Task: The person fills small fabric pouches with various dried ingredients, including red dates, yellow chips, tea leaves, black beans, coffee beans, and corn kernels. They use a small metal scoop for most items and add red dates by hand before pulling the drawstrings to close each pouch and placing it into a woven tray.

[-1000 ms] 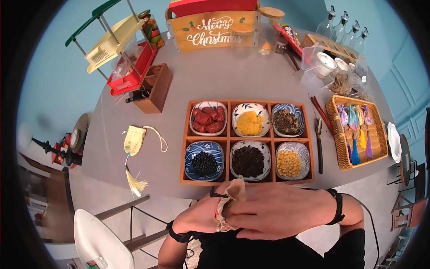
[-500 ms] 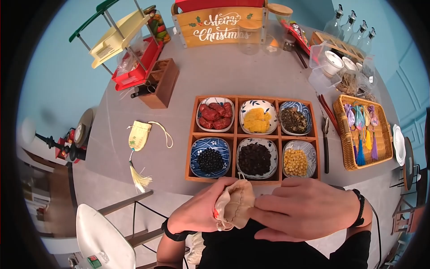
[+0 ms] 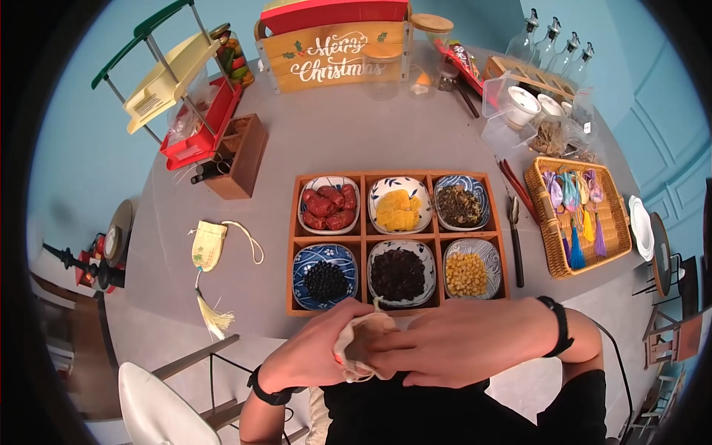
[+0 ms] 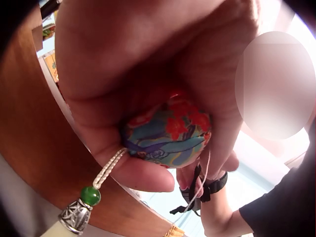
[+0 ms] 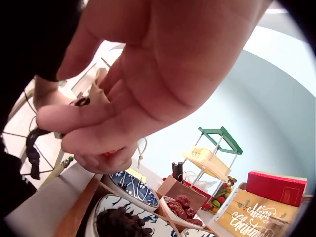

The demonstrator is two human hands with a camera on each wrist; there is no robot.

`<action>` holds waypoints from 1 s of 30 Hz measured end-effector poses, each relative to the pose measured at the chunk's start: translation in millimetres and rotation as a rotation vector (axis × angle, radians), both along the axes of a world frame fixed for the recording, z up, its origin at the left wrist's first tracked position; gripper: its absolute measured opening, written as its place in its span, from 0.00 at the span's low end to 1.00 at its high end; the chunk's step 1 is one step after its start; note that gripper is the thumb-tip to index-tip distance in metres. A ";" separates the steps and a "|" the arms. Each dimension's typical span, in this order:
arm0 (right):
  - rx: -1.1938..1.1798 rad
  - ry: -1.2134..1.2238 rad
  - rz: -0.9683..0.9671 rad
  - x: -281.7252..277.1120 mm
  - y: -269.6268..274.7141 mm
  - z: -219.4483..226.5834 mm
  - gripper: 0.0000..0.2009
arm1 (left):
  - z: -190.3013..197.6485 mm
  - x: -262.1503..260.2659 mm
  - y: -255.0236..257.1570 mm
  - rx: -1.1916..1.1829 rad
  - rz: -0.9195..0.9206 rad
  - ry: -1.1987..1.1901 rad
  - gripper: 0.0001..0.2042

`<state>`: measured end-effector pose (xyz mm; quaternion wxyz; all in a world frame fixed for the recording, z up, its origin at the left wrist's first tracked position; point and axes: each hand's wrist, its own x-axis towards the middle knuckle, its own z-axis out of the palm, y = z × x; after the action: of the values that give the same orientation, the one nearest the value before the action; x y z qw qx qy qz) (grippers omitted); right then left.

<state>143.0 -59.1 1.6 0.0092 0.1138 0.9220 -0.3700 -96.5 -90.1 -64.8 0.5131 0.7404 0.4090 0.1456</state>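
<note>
My left hand (image 3: 304,348) holds a small cream-lined drawstring pouch (image 3: 345,343), its mouth facing up. The left wrist view shows the pouch's blue and red floral outside (image 4: 170,136) inside the curled fingers, with a green bead (image 4: 91,195) and silver tassel cap hanging on a cord. My right hand (image 3: 467,345) reaches across with fairly straight fingers at the pouch mouth; the fingertips are hidden inside it. In front stands a divided wooden tray (image 3: 362,256) with bowls of dark dried fruit (image 3: 398,274), black beans (image 3: 325,281), yellow kernels (image 3: 466,274), and red dates (image 3: 329,207).
A yellow pouch (image 3: 210,245) with a tassel lies left of the tray. To the right are a dark-handled tool (image 3: 517,252) and a wicker basket (image 3: 619,256) of tasseled sachets. A wooden Christmas box (image 3: 334,59), jars and a tiered rack (image 3: 167,81) stand behind.
The right fingers moved from the pouch's right rim into its mouth, covering part of the opening. The head view shifted, so the tray appears lower and farther left.
</note>
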 end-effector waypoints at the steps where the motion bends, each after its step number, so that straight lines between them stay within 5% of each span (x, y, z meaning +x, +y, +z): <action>1: 0.004 -0.006 0.000 4.1 4.3 3.7 0.13 | -6.0 -5.5 -0.9 -0.011 0.029 -0.032 0.36; 3: -0.030 0.378 -0.227 14.6 15.7 11.3 0.10 | -5.0 -12.9 -4.4 -0.105 0.130 -0.134 0.33; 4: -0.094 0.257 -0.406 18.4 26.1 22.8 0.10 | -4.8 -16.7 -7.8 -0.200 0.232 -0.230 0.31; 7: 0.294 0.110 -0.709 13.1 77.8 -2.8 0.09 | -14.1 -21.0 -14.2 -0.213 0.254 -0.275 0.36; 9: 0.495 0.071 -0.641 11.1 109.1 -42.0 0.11 | -14.6 -20.6 -13.1 -0.176 0.246 -0.252 0.37; 15: 0.413 -0.268 -0.455 -3.9 127.4 -51.5 0.17 | -23.2 -26.8 -20.1 0.031 0.233 -0.193 0.35; 18: 0.433 -0.277 -0.462 -5.4 127.1 -49.6 0.17 | -27.9 -27.4 -23.2 -0.008 0.225 -0.144 0.34; 20: 0.460 -0.258 -0.487 -4.5 126.5 -51.9 0.15 | -35.1 -24.4 -28.5 -0.088 0.436 -0.290 0.31; 30: 0.379 -0.040 -0.641 10.8 128.5 -52.8 0.11 | -18.3 -21.6 -14.1 -0.161 0.473 -0.235 0.32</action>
<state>153.8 69.4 -51.3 -0.1102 0.4034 0.8914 -0.1746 -118.2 -104.2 -83.1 0.5661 0.5591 0.5185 0.3134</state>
